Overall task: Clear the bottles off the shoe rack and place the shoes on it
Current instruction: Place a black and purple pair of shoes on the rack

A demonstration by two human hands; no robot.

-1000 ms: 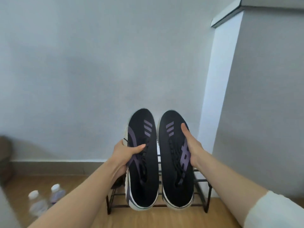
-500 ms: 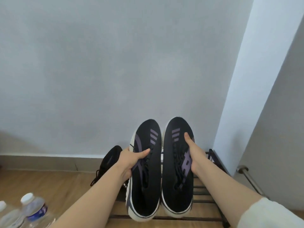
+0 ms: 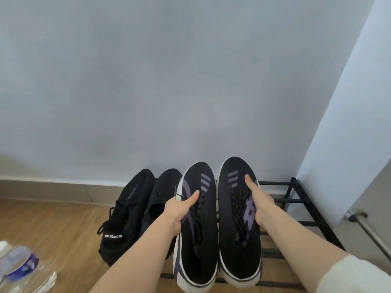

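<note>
I hold a pair of black sneakers with purple stripes and white soles over the black metal shoe rack (image 3: 296, 200). My left hand (image 3: 182, 208) grips the left sneaker (image 3: 198, 240) at its outer side. My right hand (image 3: 259, 200) grips the right sneaker (image 3: 237, 233) with the thumb on top near the stripes. Both sneakers point toward the wall, side by side. A pair of plain black shoes (image 3: 135, 210) sits at the rack's left end. Clear plastic water bottles (image 3: 21, 269) with blue labels lie on the wooden floor at the lower left.
A grey wall stands right behind the rack. A white pillar (image 3: 347, 132) and a grey panel close the right side, with a metal rod (image 3: 370, 231) beside the rack. The rack's right part shows bare bars.
The view has tilted down and closer. The sneakers in my hands have come lower, toward the rack. The black shoes on the left have come fully into view.
</note>
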